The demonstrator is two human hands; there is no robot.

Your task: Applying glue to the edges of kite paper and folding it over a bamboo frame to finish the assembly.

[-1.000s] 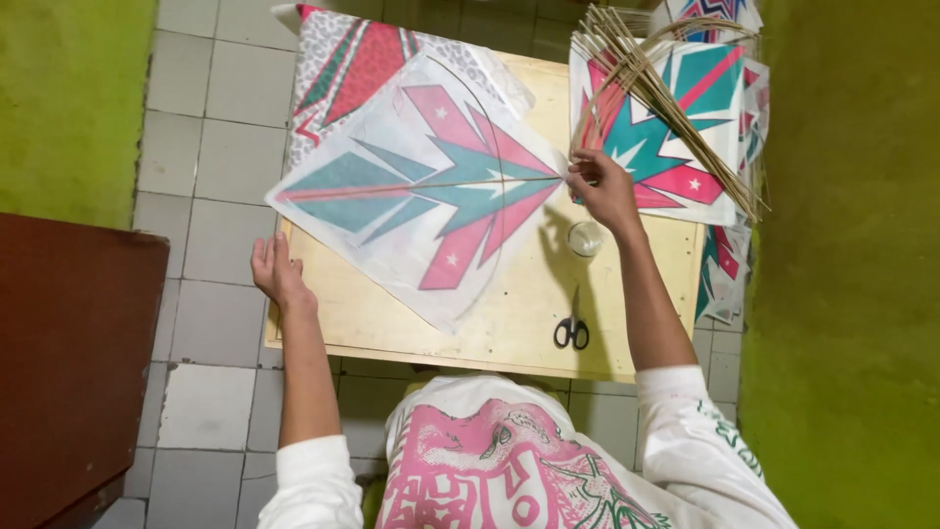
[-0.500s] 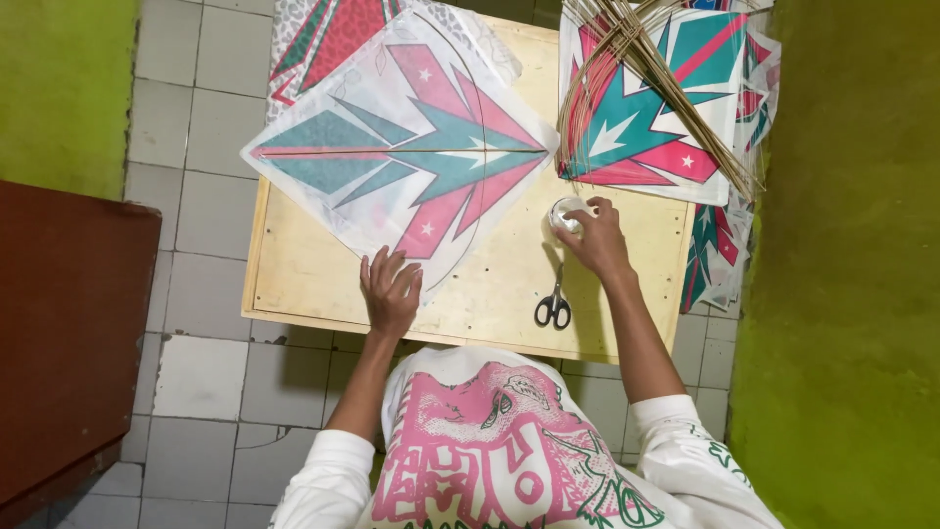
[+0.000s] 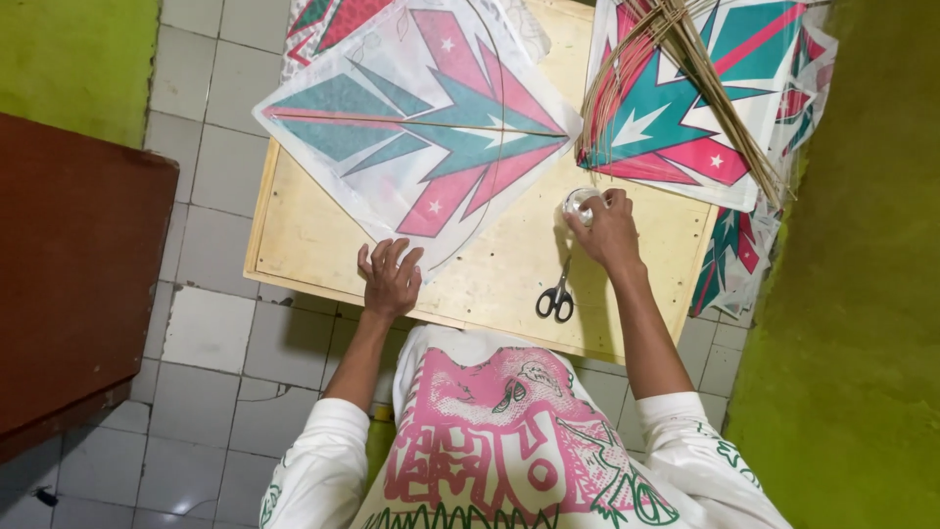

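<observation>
The right hand (image 3: 609, 233) covers most of a small clear round container (image 3: 580, 204) (its contents cannot be told). The top edge of the frame cuts off the bundle of thin sticks (image 3: 685, 73) and the kite stack (image 3: 705, 118) beneath.

One scissors (image 3: 556, 297), one small jar (image 3: 580, 204), one stick bundle (image 3: 685, 69), one wooden board (image 3: 304, 240), two hands.
</observation>
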